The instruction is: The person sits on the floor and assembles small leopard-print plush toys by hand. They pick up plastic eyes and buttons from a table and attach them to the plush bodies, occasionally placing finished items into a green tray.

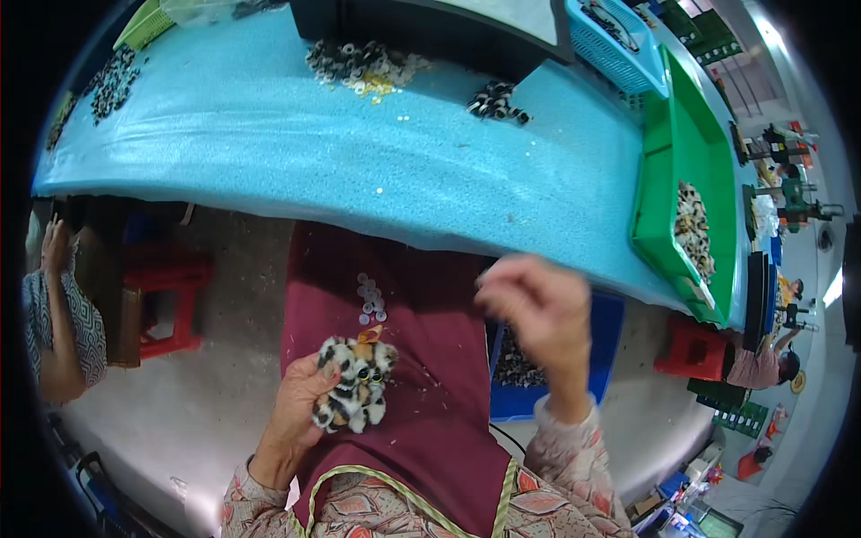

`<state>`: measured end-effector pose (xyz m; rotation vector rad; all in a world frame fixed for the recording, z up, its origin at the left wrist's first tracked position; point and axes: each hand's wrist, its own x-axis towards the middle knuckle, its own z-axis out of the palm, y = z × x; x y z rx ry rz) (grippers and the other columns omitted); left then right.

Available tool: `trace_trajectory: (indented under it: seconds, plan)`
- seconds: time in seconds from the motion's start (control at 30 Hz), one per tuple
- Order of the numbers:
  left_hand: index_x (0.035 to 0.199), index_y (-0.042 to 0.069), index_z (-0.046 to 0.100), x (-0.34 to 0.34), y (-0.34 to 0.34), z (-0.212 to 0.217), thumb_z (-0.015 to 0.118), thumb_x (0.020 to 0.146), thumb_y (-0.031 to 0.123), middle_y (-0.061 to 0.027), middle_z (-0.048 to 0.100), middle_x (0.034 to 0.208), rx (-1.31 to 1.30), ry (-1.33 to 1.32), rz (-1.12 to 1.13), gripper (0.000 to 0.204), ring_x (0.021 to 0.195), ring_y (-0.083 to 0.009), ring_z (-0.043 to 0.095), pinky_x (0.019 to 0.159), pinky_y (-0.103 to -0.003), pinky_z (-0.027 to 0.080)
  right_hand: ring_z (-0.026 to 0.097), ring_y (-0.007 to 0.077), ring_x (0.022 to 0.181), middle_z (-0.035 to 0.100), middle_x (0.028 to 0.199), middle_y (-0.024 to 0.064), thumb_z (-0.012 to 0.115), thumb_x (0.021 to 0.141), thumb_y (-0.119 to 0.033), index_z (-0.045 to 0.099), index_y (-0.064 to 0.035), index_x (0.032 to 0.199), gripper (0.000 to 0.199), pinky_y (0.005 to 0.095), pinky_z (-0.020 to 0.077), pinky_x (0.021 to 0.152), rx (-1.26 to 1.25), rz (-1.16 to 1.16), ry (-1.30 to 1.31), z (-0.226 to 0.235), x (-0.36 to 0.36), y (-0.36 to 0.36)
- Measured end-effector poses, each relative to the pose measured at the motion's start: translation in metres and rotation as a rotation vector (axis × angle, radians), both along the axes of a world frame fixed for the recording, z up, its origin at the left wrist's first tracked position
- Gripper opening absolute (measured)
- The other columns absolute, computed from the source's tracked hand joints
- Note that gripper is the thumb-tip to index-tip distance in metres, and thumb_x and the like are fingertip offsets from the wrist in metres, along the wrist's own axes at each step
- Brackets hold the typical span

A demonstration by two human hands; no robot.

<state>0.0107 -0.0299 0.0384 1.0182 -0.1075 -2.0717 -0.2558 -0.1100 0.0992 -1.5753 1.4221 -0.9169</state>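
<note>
Over my lap, my left hand [300, 394] grips a small plush toy [350, 394] by its side, fingers and thumb closed round it. The toy has black, white and tan spotted fur, yellow-green eyes and an orange tag-like piece on top. Several small white plastic discs [369, 300] lie just above it on my maroon apron [439, 377]. My right hand [534, 300] is raised near the table edge, apart from the toy. Motion smears its fingers, which look bent; whether anything is between them cannot be made out.
A blue-covered table [359, 179] bears piles of black and white small parts [363, 67], a black bin [430, 40], a blue basket [619, 54] and a green tray [659, 170] with spotted plush pieces. A blue crate [605, 350] stands below. Other people sit at left and right.
</note>
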Motion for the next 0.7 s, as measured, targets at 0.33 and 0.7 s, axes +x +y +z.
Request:
trace_trajectory:
  seconds: [0.33, 0.7]
  plan:
    - [0.111, -0.004, 0.06, 0.006, 0.011, -0.007, 0.062, 0.088, 0.011, -0.0116, 0.068, 0.099, 0.033, -0.045, 0.034, 0.028, 0.081, -0.0194, 0.068, 0.074, -0.032, 0.056, 0.064, 0.0182, 0.068, 0.067, 0.077, 0.0107, 0.071, 0.075, -0.011, 0.068, -0.0006, 0.094, 0.022, 0.0307, 0.0516, 0.066, -0.248, -0.223, 0.437, -0.019, -0.049, -0.157]
    - [0.113, -0.006, 0.055, 0.016, 0.013, -0.009, 0.058, 0.089, 0.012, -0.0137, 0.067, 0.101, 0.057, -0.015, 0.067, 0.03, 0.087, -0.0215, 0.067, 0.079, -0.033, 0.055, 0.061, 0.0089, 0.072, 0.068, 0.084, 0.0057, 0.063, 0.084, -0.003, 0.069, -0.0018, 0.098, 0.015, 0.0217, 0.0501, 0.06, -0.201, -0.06, -0.057, -0.018, -0.041, -0.127]
